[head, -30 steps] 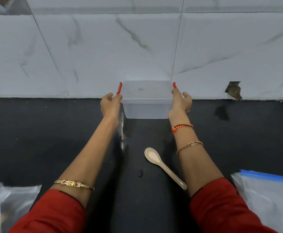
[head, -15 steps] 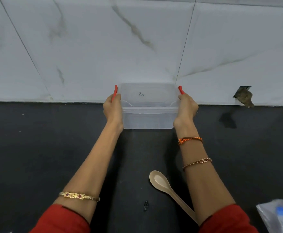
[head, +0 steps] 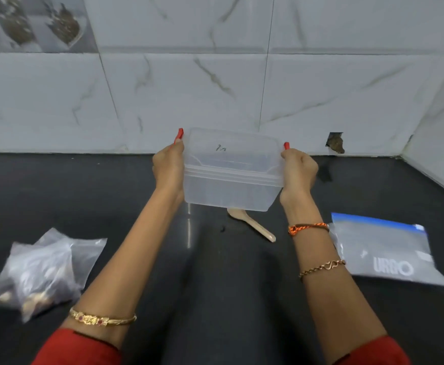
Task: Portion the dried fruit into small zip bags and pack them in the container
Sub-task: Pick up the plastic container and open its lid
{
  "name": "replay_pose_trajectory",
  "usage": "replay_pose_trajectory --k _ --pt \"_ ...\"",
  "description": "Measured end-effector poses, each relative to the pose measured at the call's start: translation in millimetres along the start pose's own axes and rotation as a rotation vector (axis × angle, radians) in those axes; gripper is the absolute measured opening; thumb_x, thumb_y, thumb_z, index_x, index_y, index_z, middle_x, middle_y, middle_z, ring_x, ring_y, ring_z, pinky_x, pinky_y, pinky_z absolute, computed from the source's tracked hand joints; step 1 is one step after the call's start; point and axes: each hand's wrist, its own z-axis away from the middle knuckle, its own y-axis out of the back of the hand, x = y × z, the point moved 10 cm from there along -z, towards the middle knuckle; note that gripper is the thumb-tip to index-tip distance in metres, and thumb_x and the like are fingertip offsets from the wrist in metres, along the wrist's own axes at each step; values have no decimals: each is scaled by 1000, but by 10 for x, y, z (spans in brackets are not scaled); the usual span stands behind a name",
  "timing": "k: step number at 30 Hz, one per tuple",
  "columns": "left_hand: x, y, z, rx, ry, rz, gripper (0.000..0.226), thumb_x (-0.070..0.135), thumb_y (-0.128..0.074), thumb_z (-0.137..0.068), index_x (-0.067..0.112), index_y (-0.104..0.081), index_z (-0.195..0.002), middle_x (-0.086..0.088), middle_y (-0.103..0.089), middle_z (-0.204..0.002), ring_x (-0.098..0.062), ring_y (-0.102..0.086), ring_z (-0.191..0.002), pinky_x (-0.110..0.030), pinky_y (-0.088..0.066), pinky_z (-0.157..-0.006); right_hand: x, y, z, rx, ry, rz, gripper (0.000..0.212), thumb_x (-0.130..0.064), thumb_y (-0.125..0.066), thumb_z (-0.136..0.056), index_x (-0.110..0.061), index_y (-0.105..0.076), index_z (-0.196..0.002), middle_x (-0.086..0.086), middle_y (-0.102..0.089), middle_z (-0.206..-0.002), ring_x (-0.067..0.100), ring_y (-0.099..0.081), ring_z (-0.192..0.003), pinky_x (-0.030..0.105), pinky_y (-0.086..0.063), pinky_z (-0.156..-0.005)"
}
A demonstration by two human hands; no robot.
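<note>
Translucent white container [head: 231, 177] with red clips [head: 179, 136]; black counter [head: 70, 196]; white, grey-veined tiles [head: 189, 96]; beige spoon [head: 252, 223]; clear bag [head: 384, 248], blue strip, white lettering; red sleeves [head: 78, 349]; gold bangle [head: 102, 319]; orange thread [head: 307, 227].

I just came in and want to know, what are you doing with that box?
A person holds a clear plastic container with both hands, the left hand and right hand gripping its sides by the red clips. It is lifted above the dark counter, lid on. A spoon lies below it, a bag of dried fruit to the left, and a zip bag on the right.
</note>
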Motion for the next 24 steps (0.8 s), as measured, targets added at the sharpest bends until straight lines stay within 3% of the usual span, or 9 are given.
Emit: replay_pose_trajectory --k 4,8,16,19,21,24 --pt "-199 317 655 42 39 -9 21 28 -55 -91 25 -62 -70 3 -60 -80 -15 -56 -77 -26 -46 -66 185 415 439 -44 -6 139 16 -22 -54 -88 -21 -62 -101 -8 -60 -87 11 -57 -82 31 -50 -77" --pt "-522 686 1170 139 116 -53 27 30 -53 -90 19 -57 -67 -2 -56 -77 -17 -52 -71 -29 -42 -61 394 753 804 -69 -28 258 17 -30 -57 -87 -25 -62 -102 -3 -65 -99 17 -61 -94 40 -51 -88" --pt "-656 1157 1570 187 107 -84 32 24 -47 -94 22 -50 -62 3 -54 -72 -16 -51 -67 -26 -43 -61 396 922 1287 -69 59 476 28 -34 -44 -96 -19 -58 -116 1 -62 -110 22 -55 -104 35 -45 -87" --pt "-655 1236 1528 210 132 -67 31 26 -50 -93 21 -52 -63 4 -55 -71 -13 -52 -67 -28 -45 -65 385 844 1354 -66 80 540 29 -31 -42 -97 -17 -57 -117 5 -62 -114 24 -55 -106 31 -40 -80" --pt "-640 1300 1467 201 131 -57 32 25 -50 -93 23 -53 -61 4 -55 -71 -16 -52 -70 -30 -45 -69 348 766 1409 -53 103 558 29 -29 -41 -98 -14 -58 -116 6 -61 -112 25 -55 -104 29 -38 -77" --pt "-664 1364 1446 215 116 -65 34 23 -47 -93 21 -50 -59 2 -53 -72 -17 -50 -69 -29 -42 -63 301 739 1432 -16 137 614 28 -25 -39 -99 -8 -61 -104 8 -58 -98 23 -50 -90 29 -36 -72"
